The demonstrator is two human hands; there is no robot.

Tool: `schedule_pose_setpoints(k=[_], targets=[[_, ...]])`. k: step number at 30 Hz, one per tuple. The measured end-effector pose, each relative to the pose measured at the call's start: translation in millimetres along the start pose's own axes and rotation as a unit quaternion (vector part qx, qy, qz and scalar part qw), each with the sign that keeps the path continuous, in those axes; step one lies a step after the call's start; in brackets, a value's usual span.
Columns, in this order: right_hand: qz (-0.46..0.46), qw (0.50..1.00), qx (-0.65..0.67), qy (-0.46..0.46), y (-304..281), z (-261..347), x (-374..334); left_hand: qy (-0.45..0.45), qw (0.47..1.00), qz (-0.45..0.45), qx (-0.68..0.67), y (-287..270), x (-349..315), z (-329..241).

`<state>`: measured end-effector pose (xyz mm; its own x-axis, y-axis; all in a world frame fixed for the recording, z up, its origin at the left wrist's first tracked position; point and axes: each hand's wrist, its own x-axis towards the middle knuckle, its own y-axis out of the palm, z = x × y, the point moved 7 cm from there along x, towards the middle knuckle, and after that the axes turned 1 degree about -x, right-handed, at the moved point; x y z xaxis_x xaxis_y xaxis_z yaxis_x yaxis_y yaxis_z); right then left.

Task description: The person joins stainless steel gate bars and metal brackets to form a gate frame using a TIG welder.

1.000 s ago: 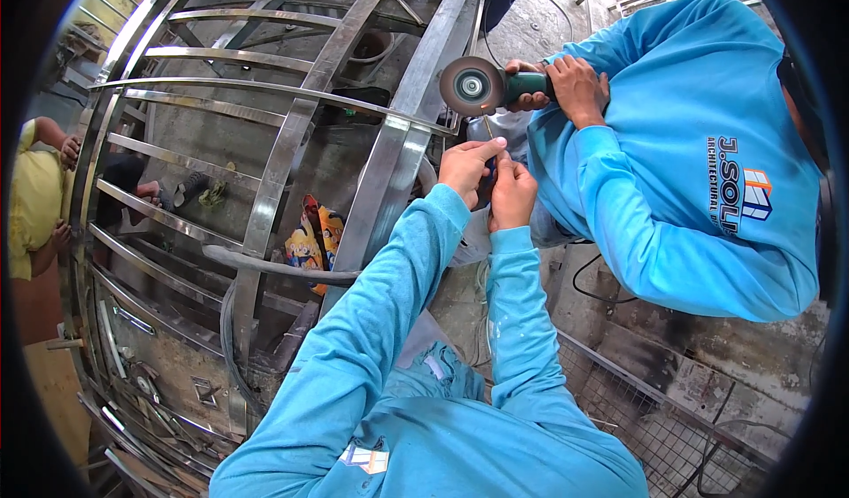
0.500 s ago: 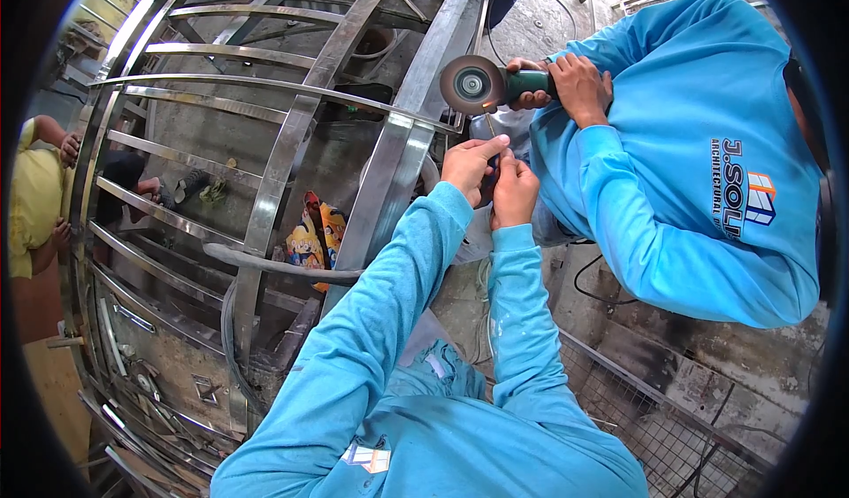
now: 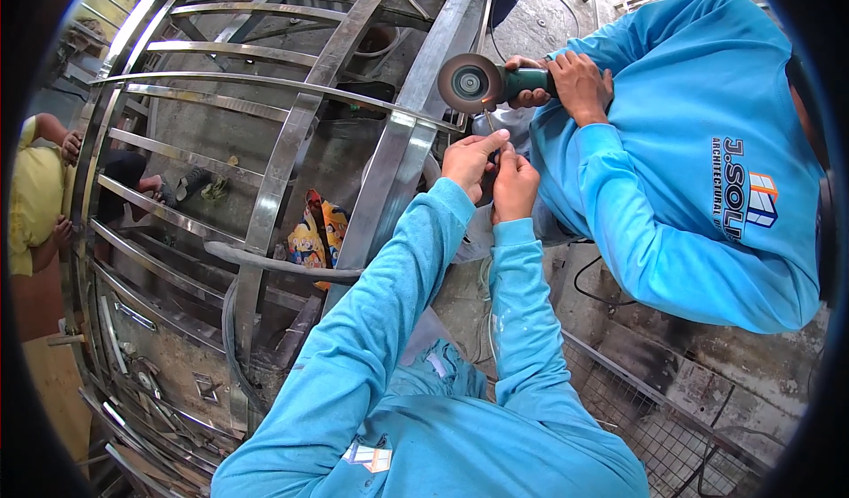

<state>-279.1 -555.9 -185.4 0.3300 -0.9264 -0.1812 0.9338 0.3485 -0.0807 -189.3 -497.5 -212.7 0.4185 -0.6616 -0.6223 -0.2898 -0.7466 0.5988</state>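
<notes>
My left hand and my right hand are close together, fingers pinched round a thin metal rod that points up and away from me. Its tip meets the lower edge of a brown grinding disc, where a small orange glow shows. That disc belongs to a green angle grinder, which a co-worker in a blue long-sleeved shirt grips with both hands. What lies inside my curled fingers is partly hidden.
A large shiny metal frame of curved bars fills the left, with a broad metal beam beside my left arm. A grey hose crosses it. A person in yellow is at the far left. Wire mesh lies lower right.
The disc and my hands have shifted very slightly, and a little less of the rod shows beyond my fingertips. The pinch and the glow at the tip stay the same.
</notes>
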Motion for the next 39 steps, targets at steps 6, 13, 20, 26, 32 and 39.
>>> schedule_pose_setpoints(k=[6, 13, 20, 26, 32, 39], targets=[[0.004, 1.000, -0.010, 0.003, 0.2, -5.1, 2.1, -0.003, 1.000, 0.001, -0.008, 0.2, -0.9, 1.7], [-0.013, 0.999, -0.031, -0.013, -3.5, -3.3, 5.3, -0.011, 1.000, 0.011, -0.022, 6.0, -1.6, 2.2], [0.068, 0.995, 0.065, 0.035, 13.3, 22.1, -24.5, 0.136, 0.990, 0.008, -0.033, 2.8, -36.8, -20.3], [0.305, 0.932, 0.168, 0.100, 59.2, 40.4, -134.6, 0.244, 0.963, -0.101, -0.046, -70.8, -170.0, -47.5], [0.529, 0.813, 0.109, 0.217, 144.6, 9.8, -296.9, 0.358, 0.865, -0.329, -0.125, -230.5, -315.6, -50.2], [0.696, 0.657, 0.004, 0.291, 197.5, 6.2, -525.3, 0.441, 0.714, -0.494, -0.229, -348.3, -527.1, -5.9]])
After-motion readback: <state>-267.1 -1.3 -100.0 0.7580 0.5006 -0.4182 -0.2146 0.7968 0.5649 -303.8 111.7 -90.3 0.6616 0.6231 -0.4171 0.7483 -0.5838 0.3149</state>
